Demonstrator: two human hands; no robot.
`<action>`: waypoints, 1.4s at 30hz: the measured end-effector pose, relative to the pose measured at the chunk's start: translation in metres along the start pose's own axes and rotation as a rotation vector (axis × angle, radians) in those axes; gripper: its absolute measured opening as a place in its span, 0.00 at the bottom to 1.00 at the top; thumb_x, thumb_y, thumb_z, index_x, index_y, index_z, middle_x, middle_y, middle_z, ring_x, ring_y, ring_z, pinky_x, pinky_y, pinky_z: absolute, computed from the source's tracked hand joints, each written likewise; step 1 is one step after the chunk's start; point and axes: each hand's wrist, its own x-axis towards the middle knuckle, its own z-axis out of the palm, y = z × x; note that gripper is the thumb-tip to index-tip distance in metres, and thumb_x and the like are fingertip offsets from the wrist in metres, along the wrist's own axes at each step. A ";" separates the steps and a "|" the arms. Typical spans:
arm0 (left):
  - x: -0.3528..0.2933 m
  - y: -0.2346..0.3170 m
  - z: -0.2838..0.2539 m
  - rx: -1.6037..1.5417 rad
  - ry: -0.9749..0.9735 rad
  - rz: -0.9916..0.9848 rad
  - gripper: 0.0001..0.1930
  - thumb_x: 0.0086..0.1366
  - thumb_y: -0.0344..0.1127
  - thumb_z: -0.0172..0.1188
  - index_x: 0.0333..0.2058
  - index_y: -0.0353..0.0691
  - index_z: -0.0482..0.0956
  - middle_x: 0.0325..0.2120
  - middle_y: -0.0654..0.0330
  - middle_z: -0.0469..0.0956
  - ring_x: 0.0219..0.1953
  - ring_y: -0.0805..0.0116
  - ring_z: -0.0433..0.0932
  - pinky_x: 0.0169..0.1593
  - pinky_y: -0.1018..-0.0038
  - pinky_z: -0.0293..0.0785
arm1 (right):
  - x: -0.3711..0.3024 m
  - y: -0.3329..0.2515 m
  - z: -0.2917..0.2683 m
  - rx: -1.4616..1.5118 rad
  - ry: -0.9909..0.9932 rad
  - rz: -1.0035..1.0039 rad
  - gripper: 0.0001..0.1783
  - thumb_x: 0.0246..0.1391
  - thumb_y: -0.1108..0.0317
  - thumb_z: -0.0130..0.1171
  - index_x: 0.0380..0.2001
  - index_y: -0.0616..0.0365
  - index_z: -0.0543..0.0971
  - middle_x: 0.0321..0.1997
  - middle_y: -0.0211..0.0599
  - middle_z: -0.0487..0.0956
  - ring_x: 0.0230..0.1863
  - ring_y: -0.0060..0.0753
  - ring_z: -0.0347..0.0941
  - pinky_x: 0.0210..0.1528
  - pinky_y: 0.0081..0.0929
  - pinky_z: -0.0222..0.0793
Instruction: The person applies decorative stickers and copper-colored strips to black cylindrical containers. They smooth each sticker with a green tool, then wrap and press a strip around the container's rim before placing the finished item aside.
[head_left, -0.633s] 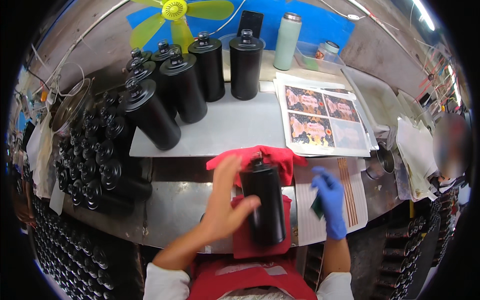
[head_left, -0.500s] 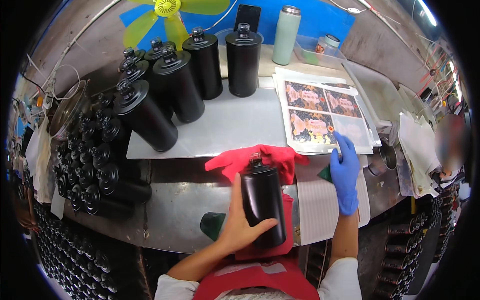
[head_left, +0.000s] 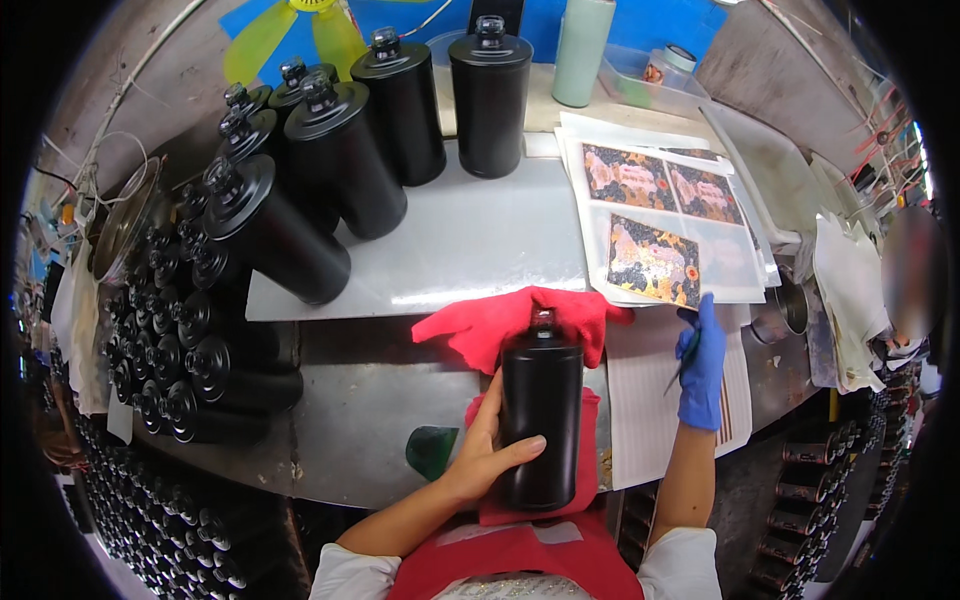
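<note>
My bare left hand (head_left: 497,447) is wrapped round the lower left side of a matte black bottle (head_left: 543,425), which has a clear glass neck. The bottle tilts over a red cloth (head_left: 500,320) in front of me. A patterned decal (head_left: 652,262) lies askew on the stack of printed sheets (head_left: 735,285). My right hand (head_left: 703,365), in a blue glove, pinches the decal's near right corner at its fingertips. Something thin and dark green, like a scraper, shows against the gloved palm. Another dark green scraper (head_left: 430,452) lies left of the bottle.
Several black bottles (head_left: 345,160) stand on the grey board (head_left: 450,250), with many more crowded at left. Behind are a yellow-green fan (head_left: 340,45), a pale green flask (head_left: 583,50) and a clear tub (head_left: 650,85). Striped paper (head_left: 655,400) lies under my right arm.
The decal has turned askew and shifted toward me and to the right with my gloved fingers. My left hand has brought the bottle more upright and slightly right. The view has shifted a little.
</note>
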 end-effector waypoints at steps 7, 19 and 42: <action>-0.005 -0.001 0.007 0.120 0.096 0.119 0.50 0.55 0.33 0.64 0.65 0.35 0.33 0.63 0.50 0.49 0.64 0.63 0.52 0.64 0.69 0.50 | 0.014 0.005 -0.009 -0.170 0.150 -0.269 0.13 0.45 0.65 0.69 0.27 0.62 0.78 0.23 0.25 0.74 0.22 0.13 0.64 0.24 0.11 0.56; -0.002 -0.009 0.001 0.106 0.099 0.124 0.45 0.57 0.34 0.61 0.65 0.37 0.41 0.61 0.51 0.54 0.62 0.62 0.56 0.63 0.68 0.51 | -0.111 -0.115 -0.005 -0.508 -0.235 -0.566 0.06 0.43 0.78 0.62 0.22 0.59 0.74 0.22 0.19 0.72 0.22 0.06 0.63 0.23 0.10 0.58; 0.007 0.014 0.009 0.245 0.438 0.376 0.02 0.58 0.23 0.61 0.29 0.31 0.78 0.32 0.63 0.73 0.32 0.78 0.71 0.37 0.82 0.67 | -0.115 -0.032 0.049 -0.227 -0.759 0.122 0.11 0.45 0.68 0.67 0.30 0.63 0.80 0.26 0.28 0.78 0.28 0.15 0.70 0.32 0.15 0.67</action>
